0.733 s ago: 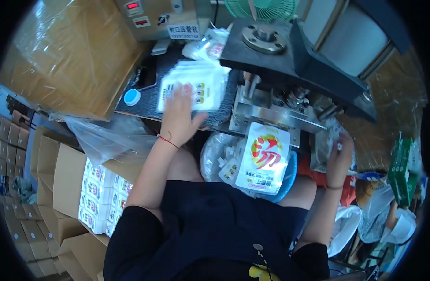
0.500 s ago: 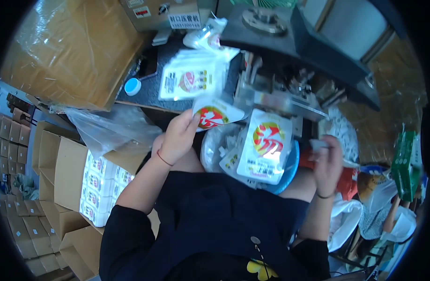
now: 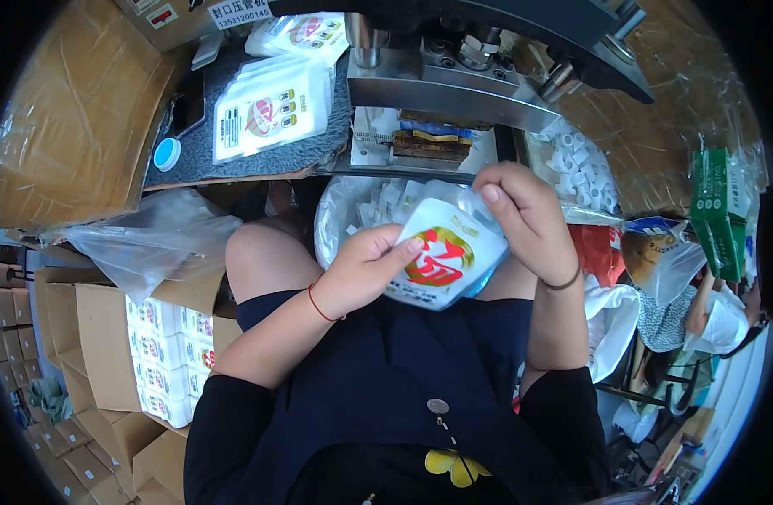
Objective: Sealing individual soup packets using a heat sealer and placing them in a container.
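Observation:
A white flat pouch with a red and yellow-green print is tilted over a basin in front of my lap. My left hand grips its left edge, thumb on top. At the upper right edge of the pouch is my right hand, its thumb and fingers curled together; whatever is between them is hidden. Beneath, a plastic-lined basin contains small white pieces, and a bit of its blue side shows below the pouch. Fanned white pouches lie on the dark bench mat at the left.
A metal press stands straight ahead. Right of it sits a container of small white rings. A blue-and-white round cap and a dark phone are on the mat. Left of my leg, an open carton holds packs.
My left hand has brought a pouch down and right to the basin. My right hand has moved inward to its edge. The pouch lying on the basin before is no longer seen separately. The view has shifted.

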Tool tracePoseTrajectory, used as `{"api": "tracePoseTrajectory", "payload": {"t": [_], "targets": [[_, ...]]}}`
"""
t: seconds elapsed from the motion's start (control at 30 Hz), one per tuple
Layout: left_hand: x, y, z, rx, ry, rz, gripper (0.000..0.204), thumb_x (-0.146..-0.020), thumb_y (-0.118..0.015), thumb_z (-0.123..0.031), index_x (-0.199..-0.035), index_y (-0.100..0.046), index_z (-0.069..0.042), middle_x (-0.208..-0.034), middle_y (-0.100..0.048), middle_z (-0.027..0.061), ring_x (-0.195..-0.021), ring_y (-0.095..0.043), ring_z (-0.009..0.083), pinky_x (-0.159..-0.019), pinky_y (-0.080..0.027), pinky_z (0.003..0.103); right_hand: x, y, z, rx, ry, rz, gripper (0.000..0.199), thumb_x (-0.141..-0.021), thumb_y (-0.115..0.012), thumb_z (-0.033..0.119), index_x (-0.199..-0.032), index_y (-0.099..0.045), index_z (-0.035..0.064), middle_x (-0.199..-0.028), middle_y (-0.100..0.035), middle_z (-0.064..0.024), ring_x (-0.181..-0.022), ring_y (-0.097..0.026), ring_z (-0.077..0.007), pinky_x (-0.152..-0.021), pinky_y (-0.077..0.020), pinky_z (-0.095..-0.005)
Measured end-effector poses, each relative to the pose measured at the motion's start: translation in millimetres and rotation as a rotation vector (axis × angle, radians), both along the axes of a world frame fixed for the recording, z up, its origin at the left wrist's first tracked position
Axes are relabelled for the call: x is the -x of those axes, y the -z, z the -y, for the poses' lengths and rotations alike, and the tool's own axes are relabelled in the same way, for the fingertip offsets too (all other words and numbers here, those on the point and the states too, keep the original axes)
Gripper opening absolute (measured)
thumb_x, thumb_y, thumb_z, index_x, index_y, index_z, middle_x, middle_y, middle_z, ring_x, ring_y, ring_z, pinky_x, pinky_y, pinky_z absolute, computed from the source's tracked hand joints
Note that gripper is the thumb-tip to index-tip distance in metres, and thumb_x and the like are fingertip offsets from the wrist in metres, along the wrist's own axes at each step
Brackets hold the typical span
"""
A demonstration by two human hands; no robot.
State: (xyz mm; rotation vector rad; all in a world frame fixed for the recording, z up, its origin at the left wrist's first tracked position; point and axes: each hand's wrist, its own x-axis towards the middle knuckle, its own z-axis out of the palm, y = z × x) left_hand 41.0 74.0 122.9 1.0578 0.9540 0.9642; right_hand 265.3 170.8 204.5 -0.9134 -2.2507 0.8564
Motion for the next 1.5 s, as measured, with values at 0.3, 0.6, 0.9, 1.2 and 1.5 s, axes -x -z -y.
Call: {"api": "tracePoseTrajectory", "payload": {"t": [0.3,0.6,0.9,1.2,1.5], "targets": [[-3.0,8.4,-21.6,0.239,0.103,0.310,0.028,-0.093,-0.065,-0.006,-0.119,-0.062,0.004,-0.112,-0.070,0.0093,-0.100,-0.066,0.0131,-0.089,-0.053,0.029,-70.4,2.1,-52.7,-0.330,0.524,0.626,0.032,-0.093,-0.062,0.022,-0.123,-0.061,0.0105,-0.114,-0.065,-0.0178,-0.102,-0.063,-0.0391,-0.082,-0.0516,-0.0438],[19.2,4.4,-59.5,0.142,-0.203,0.225,0.043,-0.090,-0.066,-0.001,-0.129,-0.051,0.006,-0.111,-0.066,0.0122,-0.091,-0.067,0.0194,-0.082,-0.056,0.033,-78.3,56.2,-76.5,-0.333,0.567,0.629,0.019,-0.091,-0.061,0.017,-0.109,-0.062,0.0116,-0.102,-0.062,-0.0171,-0.090,-0.063,-0.0400,-0.075,-0.0514,-0.0459],[128.4,-3.0,-62.6,-0.714,-0.218,-1.653,0.054,-0.090,-0.065,-0.019,-0.140,-0.049,-0.005,-0.145,-0.045,0.0222,-0.133,-0.045,0.0404,-0.107,-0.039,0.048,-82.5,50.4,-58.5,-0.712,0.678,0.378,0.012,-0.094,-0.061,0.008,-0.105,-0.059,0.0060,-0.103,-0.066,-0.0145,-0.089,-0.067,-0.0311,-0.076,-0.0524,-0.0389],[76.5,-7.9,-19.5,-0.478,-0.425,-0.643,0.028,-0.099,-0.053,-0.007,-0.124,-0.058,0.004,-0.099,-0.068,0.0195,-0.087,-0.065,0.0241,-0.080,-0.050,0.032,2.5,31.1,5.0,-0.054,0.036,-0.227,0.018,-0.101,-0.055,0.017,-0.111,-0.057,0.0030,-0.103,-0.061,-0.0089,-0.090,-0.061,-0.0156,-0.078,-0.0502,-0.0270],[16.0,-18.1,-9.3,-0.194,-0.124,-0.431,0.025,-0.089,-0.075,-0.017,-0.095,-0.069,0.006,-0.082,-0.067,-0.0003,-0.073,-0.056,0.0032,-0.064,-0.047,0.021,18.3,3.0,7.7,-0.044,0.158,-0.442,0.020,-0.098,-0.062,0.019,-0.101,-0.062,-0.0001,-0.087,-0.060,-0.0011,-0.073,-0.052,-0.0070,-0.067,-0.0425,-0.0217]]}}
